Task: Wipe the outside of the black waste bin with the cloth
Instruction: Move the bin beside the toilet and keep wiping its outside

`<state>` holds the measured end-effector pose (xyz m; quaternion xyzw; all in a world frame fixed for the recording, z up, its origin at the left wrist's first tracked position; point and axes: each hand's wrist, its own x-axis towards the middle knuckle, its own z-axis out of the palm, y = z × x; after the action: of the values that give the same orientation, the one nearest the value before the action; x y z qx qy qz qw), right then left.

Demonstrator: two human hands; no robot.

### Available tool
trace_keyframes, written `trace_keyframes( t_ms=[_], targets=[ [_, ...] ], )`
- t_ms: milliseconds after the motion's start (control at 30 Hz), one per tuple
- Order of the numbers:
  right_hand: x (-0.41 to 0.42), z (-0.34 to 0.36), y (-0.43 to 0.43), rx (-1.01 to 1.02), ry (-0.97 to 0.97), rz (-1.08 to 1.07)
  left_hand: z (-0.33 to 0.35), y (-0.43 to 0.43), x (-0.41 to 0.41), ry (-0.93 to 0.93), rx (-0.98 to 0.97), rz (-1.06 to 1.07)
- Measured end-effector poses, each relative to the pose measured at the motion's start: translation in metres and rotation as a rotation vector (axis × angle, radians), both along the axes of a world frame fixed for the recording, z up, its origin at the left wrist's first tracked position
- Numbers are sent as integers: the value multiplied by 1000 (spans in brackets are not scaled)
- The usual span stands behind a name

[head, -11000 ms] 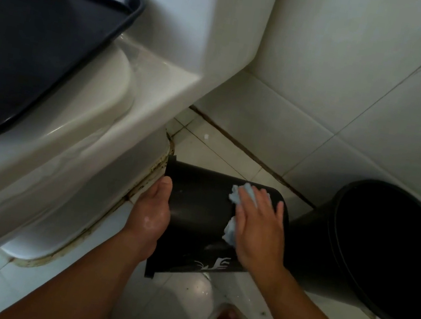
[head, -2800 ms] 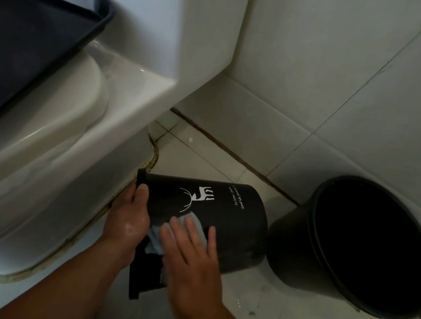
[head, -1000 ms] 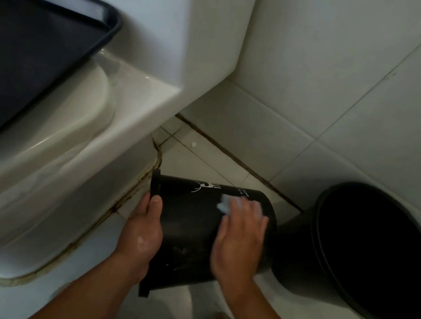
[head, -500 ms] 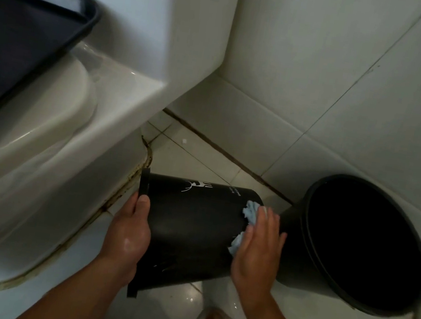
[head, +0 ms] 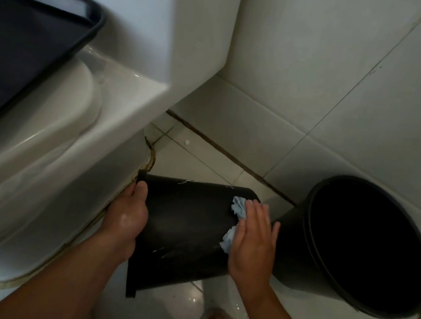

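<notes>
Here, the left hand [head: 127, 218] grips the rim of the black waste bin [head: 181, 229], tipped on its side at six o'clock; the right hand [head: 252, 244], fingers straight, presses the blue cloth [head: 238, 208] flat against its wall. At three o'clock stands another black bucket [head: 361, 244].

The right hand [head: 253, 238] has slid the cloth [head: 238, 208] from near the rim to the bin's [head: 185, 227] closed end. The bin has rolled, carrying its white print [head: 182, 181] to the far edge.
</notes>
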<state>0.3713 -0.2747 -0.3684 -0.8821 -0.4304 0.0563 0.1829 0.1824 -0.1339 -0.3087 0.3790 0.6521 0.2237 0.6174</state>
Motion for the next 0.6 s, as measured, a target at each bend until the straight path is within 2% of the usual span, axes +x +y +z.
trace_keyframes(
  t_ms=[133,233,367,600],
  targets=[
    [4,6,27,-43,-1,-30,13,-32,-5,59,148,-96],
    [7,20,48,-64,-14,11,13,-44,-7,-11,99,-73],
    [-14,36,69,-84,-17,329,2,-36,-10,-26,85,-82],
    [-58,40,62,85,37,881,-4,-25,-15,-97,18,-34]
  ],
)
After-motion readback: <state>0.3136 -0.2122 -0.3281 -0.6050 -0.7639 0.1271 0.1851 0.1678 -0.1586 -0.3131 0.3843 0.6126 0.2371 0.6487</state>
